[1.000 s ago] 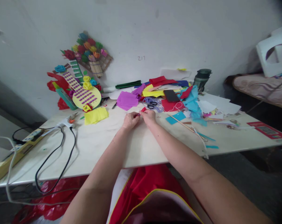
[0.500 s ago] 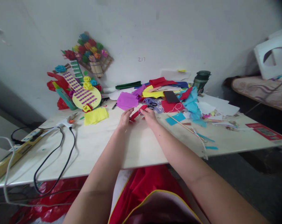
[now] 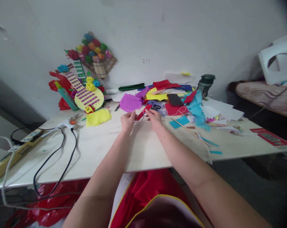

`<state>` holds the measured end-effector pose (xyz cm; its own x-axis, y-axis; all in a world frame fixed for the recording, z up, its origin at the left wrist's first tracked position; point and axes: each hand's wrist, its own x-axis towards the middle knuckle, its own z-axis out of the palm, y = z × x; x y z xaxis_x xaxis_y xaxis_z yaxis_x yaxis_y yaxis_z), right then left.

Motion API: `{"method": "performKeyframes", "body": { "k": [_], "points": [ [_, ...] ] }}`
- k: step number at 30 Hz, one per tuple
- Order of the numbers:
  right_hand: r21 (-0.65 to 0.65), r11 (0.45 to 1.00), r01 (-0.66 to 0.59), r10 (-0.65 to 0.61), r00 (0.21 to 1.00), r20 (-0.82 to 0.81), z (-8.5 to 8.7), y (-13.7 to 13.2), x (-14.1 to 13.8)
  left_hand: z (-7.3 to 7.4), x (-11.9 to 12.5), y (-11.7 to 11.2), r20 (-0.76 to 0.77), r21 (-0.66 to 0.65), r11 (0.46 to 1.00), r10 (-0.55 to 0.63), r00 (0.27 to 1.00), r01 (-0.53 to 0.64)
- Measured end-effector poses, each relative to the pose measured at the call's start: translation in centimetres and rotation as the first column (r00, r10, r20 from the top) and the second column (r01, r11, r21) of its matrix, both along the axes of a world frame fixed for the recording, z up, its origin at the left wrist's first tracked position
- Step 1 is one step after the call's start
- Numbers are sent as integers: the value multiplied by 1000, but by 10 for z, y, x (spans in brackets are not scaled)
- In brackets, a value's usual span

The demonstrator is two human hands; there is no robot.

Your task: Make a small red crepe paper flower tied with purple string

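Both hands hold a small folded strip of red crepe paper (image 3: 143,113) above the middle of the table. My left hand (image 3: 128,121) pinches its left end, the fingers closed. At the upper right end, my right hand (image 3: 154,117) grips the strip between thumb and fingers. A thin pale string (image 3: 140,119) hangs in a loop under the strip, between the hands. Just behind the right hand lie dark-handled scissors (image 3: 155,107) and a tangle of light purple yarn (image 3: 161,110). A purple paper sheet (image 3: 130,103) lies beyond the left hand.
A paper-flower guitar (image 3: 89,98) leans at the back left, near a yellow paper piece (image 3: 98,117). Left are a glue gun (image 3: 70,122) with a looping black cord and a power strip (image 3: 22,152). Right are a phone (image 3: 175,100), blue scraps (image 3: 179,122), a wooden stick (image 3: 186,128) and a bottle (image 3: 205,84).
My left hand has turned, its fingers now curled in tighter on the strip's end. The red strip shows flatter and straighter between the hands, with the string loop more visible beneath it.
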<state>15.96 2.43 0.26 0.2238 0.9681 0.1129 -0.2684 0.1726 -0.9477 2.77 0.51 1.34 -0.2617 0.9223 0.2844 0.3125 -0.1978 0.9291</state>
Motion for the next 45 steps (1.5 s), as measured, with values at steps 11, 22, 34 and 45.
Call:
{"method": "performKeyframes", "body": {
  "k": [11,22,34,45],
  "points": [
    [1,999,42,-42,996,-75,3,-2,0,1,14,-9,-242,72,997,37,970,-20],
    [-2,1000,-5,5,999,-42,2,-3,-2,-4,15,-2,501,-98,919,-286,817,382],
    [24,997,-71,70,997,30,2,-6,-3,-4,7,2,682,-101,827,-347,644,553],
    [44,981,-188,171,955,243,-3,2,4,-4,2,-2,530,-55,872,-388,754,487]
  ]
}}
